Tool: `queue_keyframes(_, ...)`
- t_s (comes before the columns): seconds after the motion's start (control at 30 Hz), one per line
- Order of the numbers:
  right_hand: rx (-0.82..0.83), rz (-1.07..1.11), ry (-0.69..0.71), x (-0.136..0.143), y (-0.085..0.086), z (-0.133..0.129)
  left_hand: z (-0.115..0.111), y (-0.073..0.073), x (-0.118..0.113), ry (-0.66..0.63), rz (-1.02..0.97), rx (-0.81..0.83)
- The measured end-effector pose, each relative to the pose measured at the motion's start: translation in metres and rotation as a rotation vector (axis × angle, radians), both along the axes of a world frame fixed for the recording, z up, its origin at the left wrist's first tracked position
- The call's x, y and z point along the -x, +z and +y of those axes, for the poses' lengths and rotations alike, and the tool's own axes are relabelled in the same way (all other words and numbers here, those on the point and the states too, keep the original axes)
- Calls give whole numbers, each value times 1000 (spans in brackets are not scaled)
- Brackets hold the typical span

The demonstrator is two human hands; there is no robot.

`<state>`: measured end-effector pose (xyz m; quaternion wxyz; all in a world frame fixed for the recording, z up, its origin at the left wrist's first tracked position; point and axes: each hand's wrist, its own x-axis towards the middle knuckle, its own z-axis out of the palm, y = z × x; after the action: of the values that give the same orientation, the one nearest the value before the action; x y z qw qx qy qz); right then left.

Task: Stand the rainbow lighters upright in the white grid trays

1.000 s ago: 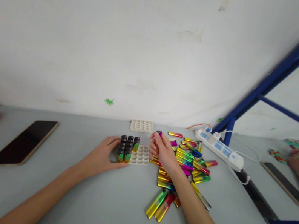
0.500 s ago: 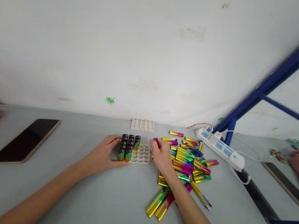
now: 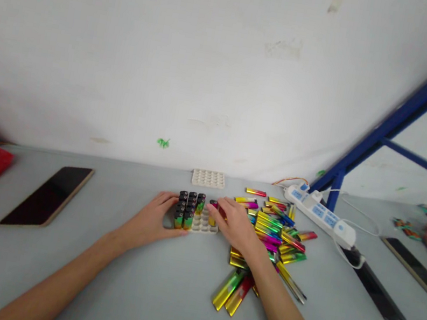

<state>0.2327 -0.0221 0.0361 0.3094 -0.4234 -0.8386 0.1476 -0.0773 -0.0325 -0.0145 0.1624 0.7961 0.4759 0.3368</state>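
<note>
Pinching a slim, glossy lighter with a gold lower body and dark reddish top (image 3: 212, 218) between thumb and fingers, your right hand (image 3: 235, 224) keeps it roughly upright over the right part of the cream-coloured tray of small cells (image 3: 198, 226). Your left hand (image 3: 152, 221) is spread around the tray's left end, thumb along the near side, fingers beside the standing black-topped, green-and-gold lighters (image 3: 185, 211). Expect the lighter to be light and stiff, its smooth, metallic-looking skin a little slippery; take it high on the body, just below the top, leaving the base free. Your thumb covers part of it, so whether the base is seated cannot be told. Compared with half a second ago, the lighter has shifted left, from beside the tray's right edge to over its cells, while your left hand stays at the same end.
</note>
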Motion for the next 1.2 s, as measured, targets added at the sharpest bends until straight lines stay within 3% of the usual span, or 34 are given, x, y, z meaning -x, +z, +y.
queue_keyframes(0.27,95,-100,72,4,-1,-1,-2,5,0,-18,-6,9)
queue_keyframes(0.43,53,-265,86,11,-4,-2,-1,4,0,-15,-4,14)
queue_keyframes(0.77,-14,-271,118,12,2,-1,4,-5,4,-4,13,-16)
queue_keyframes(1.2,-109,-392,110,20,3,-6,4,-4,3,1,2,1)
